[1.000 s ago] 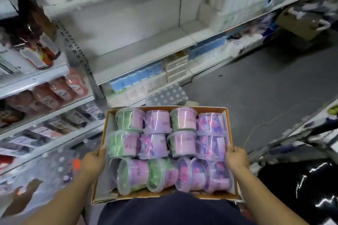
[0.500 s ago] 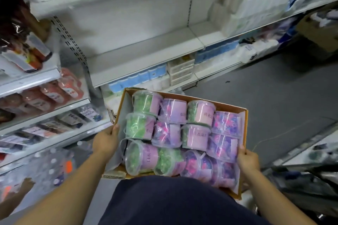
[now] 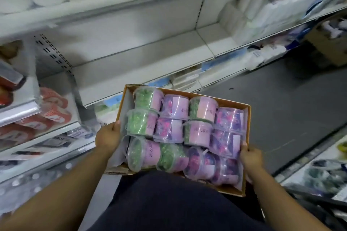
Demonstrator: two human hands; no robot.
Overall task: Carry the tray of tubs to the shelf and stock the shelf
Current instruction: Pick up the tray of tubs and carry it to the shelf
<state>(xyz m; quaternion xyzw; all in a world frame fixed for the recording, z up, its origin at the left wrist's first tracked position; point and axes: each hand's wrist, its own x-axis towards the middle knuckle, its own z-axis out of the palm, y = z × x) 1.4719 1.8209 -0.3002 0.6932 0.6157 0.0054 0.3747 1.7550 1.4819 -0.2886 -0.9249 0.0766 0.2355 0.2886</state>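
Observation:
A brown cardboard tray (image 3: 247, 118) is held in front of my body, tilted a little. It is packed with several clear plastic tubs (image 3: 197, 133) lying on their sides, some filled with green bits, some with pink and purple, each with a pink label. My left hand (image 3: 108, 137) grips the tray's left edge. My right hand (image 3: 250, 157) grips its right edge, thumb over the rim. A bare white shelf (image 3: 135, 56) runs just beyond the tray.
White packs (image 3: 262, 9) fill the shelf to the right and the shelf above. Red pouches (image 3: 54, 107) sit on the shelving at left. Blue and white packs line the bottom shelf. Grey floor (image 3: 281, 110) lies to the right, with a cardboard box (image 3: 330, 47) at far right.
The view has swung left and closer to the bare white shelf. The tray has turned clockwise and shifted right in view. Both hands keep their hold on its edges.

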